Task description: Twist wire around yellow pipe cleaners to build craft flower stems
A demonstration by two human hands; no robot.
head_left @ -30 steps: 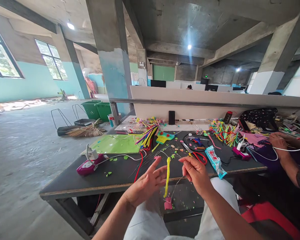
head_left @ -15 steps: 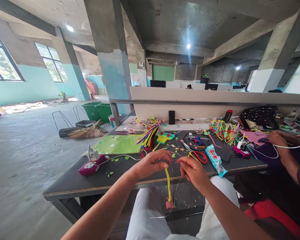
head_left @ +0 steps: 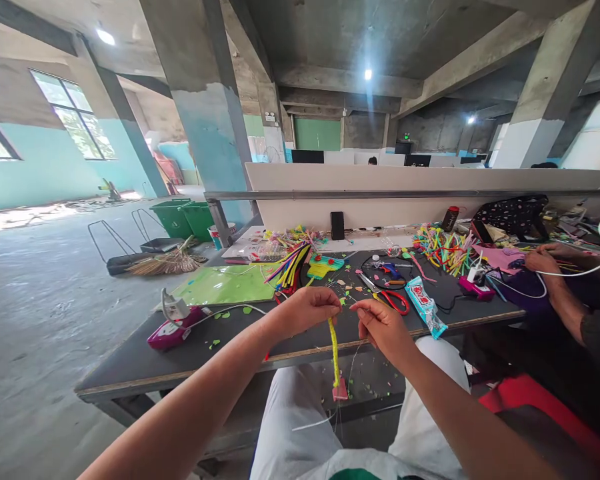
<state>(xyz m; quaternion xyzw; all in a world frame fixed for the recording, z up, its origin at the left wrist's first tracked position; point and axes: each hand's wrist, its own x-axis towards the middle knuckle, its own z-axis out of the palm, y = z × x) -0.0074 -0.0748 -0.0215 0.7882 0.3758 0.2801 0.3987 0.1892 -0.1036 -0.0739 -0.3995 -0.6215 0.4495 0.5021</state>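
Note:
My left hand (head_left: 314,312) is closed in a pinch on the top end of a yellow pipe cleaner (head_left: 335,350), twisted and hanging straight down over the table's front edge. At its lower end sits a small pink piece (head_left: 339,389), with thin loose strands dangling below. Just to the right, my right hand (head_left: 383,328) pinches finger and thumb together, its fingertips close to the left ones but apart. A fine thread (head_left: 352,367) trails below the right fingers; what exactly lies between the tips is too small to see clearly.
On the dark table (head_left: 130,360) lie red-handled scissors (head_left: 393,301), a blue wrapper (head_left: 425,308), a blue glue gun (head_left: 391,270), bundled pipe cleaners (head_left: 291,270), a green sheet (head_left: 225,285) and a magenta power strip (head_left: 177,331). At right, another person's hands (head_left: 547,263) work.
The view has shifted a little, so the scene sits slightly left and higher. My left fingers have closed more tightly at the pipe cleaner's top; the right hand stays pinched beside it.

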